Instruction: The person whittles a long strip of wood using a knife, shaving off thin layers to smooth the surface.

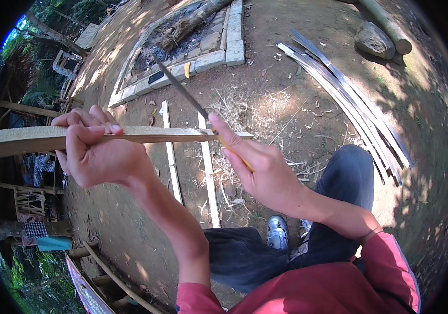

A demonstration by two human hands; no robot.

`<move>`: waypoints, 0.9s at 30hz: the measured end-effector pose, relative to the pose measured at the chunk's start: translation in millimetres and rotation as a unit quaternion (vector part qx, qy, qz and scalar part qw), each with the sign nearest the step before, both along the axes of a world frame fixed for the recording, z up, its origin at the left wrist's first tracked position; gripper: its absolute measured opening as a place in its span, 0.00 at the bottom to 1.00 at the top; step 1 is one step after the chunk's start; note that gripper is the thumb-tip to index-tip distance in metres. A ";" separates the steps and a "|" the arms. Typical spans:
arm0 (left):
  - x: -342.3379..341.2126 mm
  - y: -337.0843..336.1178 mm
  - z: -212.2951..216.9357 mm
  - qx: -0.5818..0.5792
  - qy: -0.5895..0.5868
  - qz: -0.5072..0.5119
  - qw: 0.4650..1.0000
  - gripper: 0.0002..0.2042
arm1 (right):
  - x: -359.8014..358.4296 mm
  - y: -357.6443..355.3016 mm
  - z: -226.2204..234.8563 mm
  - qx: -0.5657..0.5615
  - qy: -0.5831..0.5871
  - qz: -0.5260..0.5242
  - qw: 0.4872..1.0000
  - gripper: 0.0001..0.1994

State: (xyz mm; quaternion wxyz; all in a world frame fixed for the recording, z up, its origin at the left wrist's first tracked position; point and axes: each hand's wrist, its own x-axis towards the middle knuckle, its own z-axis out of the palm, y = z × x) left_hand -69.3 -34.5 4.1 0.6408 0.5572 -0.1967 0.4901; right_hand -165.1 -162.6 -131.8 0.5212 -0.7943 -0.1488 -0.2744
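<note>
My left hand (98, 149) is closed round a long, pale strip of bamboo or wood (19, 140), with the thumb and fingers over its top. The strip runs level from the left rim to a thin, pointed end beside my right hand. My right hand (260, 167) grips a knife (184, 95) by its yellow handle, the index finger stretched along it. The dark, narrow blade points up and to the left, away from me. Near its base it crosses close to the strip's thin end; whether they touch I cannot tell.
Pale shavings (239, 110) litter the soil below my hands. Two narrow slats (208, 167) lie there. Several long strips (339, 86) are piled at the right, near a rock (374, 40) and a log (389, 26). A stone-edged fire pit (208, 62) lies ahead.
</note>
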 end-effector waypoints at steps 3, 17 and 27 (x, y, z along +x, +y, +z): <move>7.4 9.7 -7.1 0.039 -0.046 -0.039 0.997 0.15 | -2.7 -0.1 -12.9 -0.040 -0.022 -0.013 0.999 0.32; 12.3 12.1 -7.3 0.017 -0.045 -0.060 0.997 0.13 | 4.3 10.5 -43.8 -0.045 0.085 0.040 0.995 0.33; 13.9 37.8 3.5 -0.025 0.027 -0.059 0.998 0.07 | 12.8 -18.4 -48.8 0.161 0.235 0.015 0.958 0.24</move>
